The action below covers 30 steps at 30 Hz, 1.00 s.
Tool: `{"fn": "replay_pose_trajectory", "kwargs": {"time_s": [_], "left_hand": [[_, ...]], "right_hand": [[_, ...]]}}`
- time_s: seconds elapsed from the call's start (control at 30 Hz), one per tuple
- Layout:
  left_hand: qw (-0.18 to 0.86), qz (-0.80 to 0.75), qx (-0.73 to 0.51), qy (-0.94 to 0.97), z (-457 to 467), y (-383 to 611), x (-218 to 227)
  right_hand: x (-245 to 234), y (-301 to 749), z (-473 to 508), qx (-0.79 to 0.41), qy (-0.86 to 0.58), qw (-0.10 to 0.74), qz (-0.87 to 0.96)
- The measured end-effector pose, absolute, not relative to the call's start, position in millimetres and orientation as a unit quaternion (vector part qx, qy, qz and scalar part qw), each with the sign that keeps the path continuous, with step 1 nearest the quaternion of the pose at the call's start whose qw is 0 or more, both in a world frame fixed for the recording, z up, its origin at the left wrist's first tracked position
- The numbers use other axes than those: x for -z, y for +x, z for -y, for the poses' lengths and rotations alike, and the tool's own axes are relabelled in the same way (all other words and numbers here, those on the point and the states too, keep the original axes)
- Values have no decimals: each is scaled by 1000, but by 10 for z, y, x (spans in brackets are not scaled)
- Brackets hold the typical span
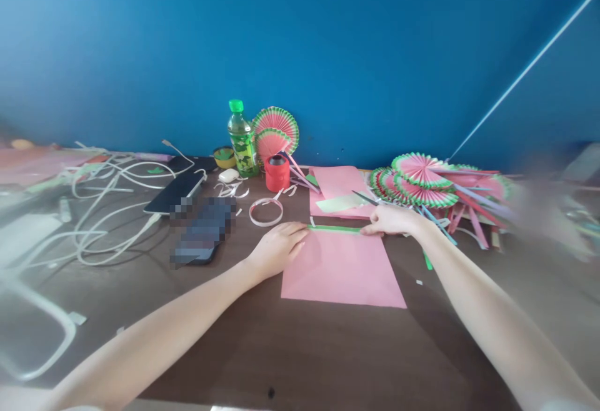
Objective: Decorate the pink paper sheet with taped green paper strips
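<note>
A pink sheet of paper [344, 270] lies flat on the table, with a narrow green paper strip [335, 228] along its far edge. My left hand [280, 247] rests on the sheet's far left corner, fingers stretched out flat at the strip's left end. At the other end, my right hand [391, 220] is closed, thumb and finger pinching the strip and paper edge. Dark pointed blades, like scissors [364, 198], stick out just behind the right hand; whether it holds them is hidden. Beyond the strip lie more pink sheets [340, 180] and a pale green piece [338, 203].
Pleated paper fans [422, 180] are piled at the right; others [276, 130] stand by a green-capped bottle [242, 142]. A red container [277, 173], a tape roll [265, 212], a phone [204, 230], a dark device [173, 193] and white cables [100, 211] lie leftward. A blue wall [300, 42] rises behind.
</note>
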<state>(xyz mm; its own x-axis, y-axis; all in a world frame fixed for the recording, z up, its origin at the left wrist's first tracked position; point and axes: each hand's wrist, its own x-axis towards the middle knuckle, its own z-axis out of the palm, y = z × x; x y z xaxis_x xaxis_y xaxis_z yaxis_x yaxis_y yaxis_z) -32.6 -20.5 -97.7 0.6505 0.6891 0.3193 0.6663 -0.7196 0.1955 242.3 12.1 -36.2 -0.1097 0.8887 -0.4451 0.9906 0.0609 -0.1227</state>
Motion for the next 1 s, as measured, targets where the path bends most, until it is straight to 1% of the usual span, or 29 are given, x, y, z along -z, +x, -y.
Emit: {"fn": "replay_pose_trajectory", "kwargs": {"time_s": [0.1, 0.2, 0.33, 0.4, 0.53, 0.67, 0.8, 0.9, 1.0], "left_hand": [[45, -379, -178, 907, 194, -323, 963], [55, -386, -169, 905, 193, -322, 936], [61, -388, -167, 904, 187, -331, 926], [63, -383, -166, 906, 183, -340, 937], [70, -389, -149, 906, 185, -354, 954], [75, -388, -160, 905, 195, -361, 944], [77, -384, -171, 904, 190, -369, 946], [77, -381, -175, 905, 186, -372, 954], [78, -383, -183, 902, 189, -371, 956]], "right_hand": [[282, 2422, -78, 197, 662, 67, -720], [268, 2425, -70, 200, 637, -16, -744], [392, 2334, -281, 166, 585, -155, -778], [464, 2205, -488, 137, 571, -192, -787], [507, 1798, -915, 102, 576, -199, -786], [479, 1403, -1131, 89, 590, -166, -785], [505, 1231, -1164, 94, 622, -138, -765], [547, 1222, -1160, 102, 642, -147, -745], [546, 1248, -1170, 113, 665, -178, -716]]}}
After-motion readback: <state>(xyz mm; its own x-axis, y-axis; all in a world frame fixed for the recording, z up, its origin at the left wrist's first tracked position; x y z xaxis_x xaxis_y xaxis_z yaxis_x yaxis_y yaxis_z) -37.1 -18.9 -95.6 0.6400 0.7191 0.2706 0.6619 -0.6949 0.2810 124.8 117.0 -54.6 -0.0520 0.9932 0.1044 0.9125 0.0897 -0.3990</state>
